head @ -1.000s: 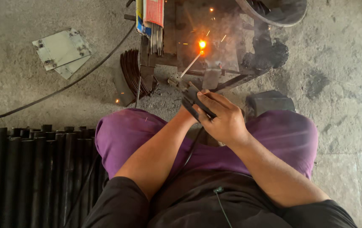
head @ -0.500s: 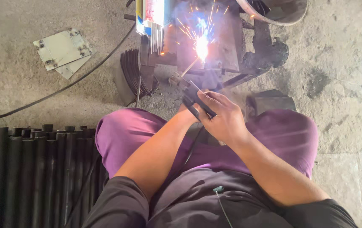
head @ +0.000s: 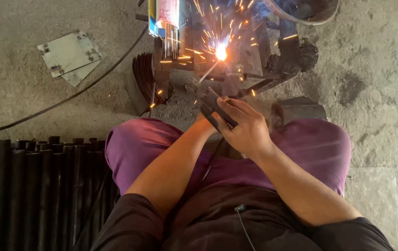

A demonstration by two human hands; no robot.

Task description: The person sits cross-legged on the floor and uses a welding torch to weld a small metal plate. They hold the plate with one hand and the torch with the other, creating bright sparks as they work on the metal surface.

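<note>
Both hands, right hand (head: pixel 247 130) over left hand (head: pixel 208 118), gripping electrode holder (head: pixel 208 100) w/ welding rod (head: pixel 209 72), steadying arc sparking on metal workpiece (head: pixel 245 56); black pipes (head: pixel 36 186) lying beside.

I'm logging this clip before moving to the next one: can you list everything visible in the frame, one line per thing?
Black welding electrode holder: one, black, in both hands, centre.
Thin welding rod: one, pale, from the holder up to the arc.
Bright welding arc with sparks: one, white-orange, top centre.
Dark metal workpiece: one, dark grey, top centre on the floor.
Pack of welding rods: one, blue and red, top, left of the arc.
Flat grey metal plates: two, overlapping, upper left floor.
Black cable: one, across the left floor.
Black steel tubes: a row, lower left.
Concrete floor: grey, all around.
Purple trousers: on both knees.
Left hand: mostly hidden, at the holder.
Right hand: gripping the holder.
</note>
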